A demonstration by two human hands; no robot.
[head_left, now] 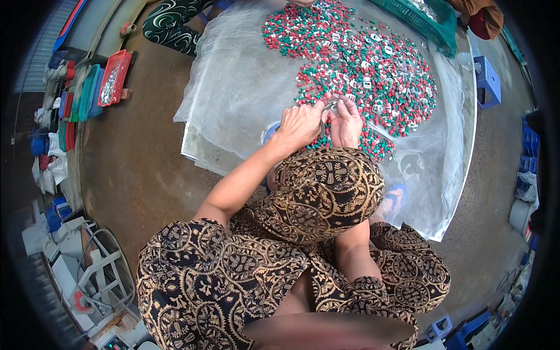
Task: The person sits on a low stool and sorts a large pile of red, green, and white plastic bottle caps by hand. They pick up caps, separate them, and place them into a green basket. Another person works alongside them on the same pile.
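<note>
Over the near edge of a spread of small red, green and white pieces [373,76], my two hands meet. My left hand [298,125] is closed around a thin grey metal tool [331,105], whose exact kind I cannot make out. My right hand [345,123], palm turned up, pinches at the tool's tip with thumb and fingers. Whatever sits in that pinch is too small to name. White frame-like plastic pieces [367,82] lie among the coloured ones. Beneath everything is a translucent plastic sheet [233,105] draped across a low table.
Across the table are a person's patterned trouser leg [169,29] and a green basket [420,20]. A blue stool [487,81] stands at the right. Leftward, a red basket [115,77] leans near stacked crates. My patterned knee [329,186] rises below my hands.
</note>
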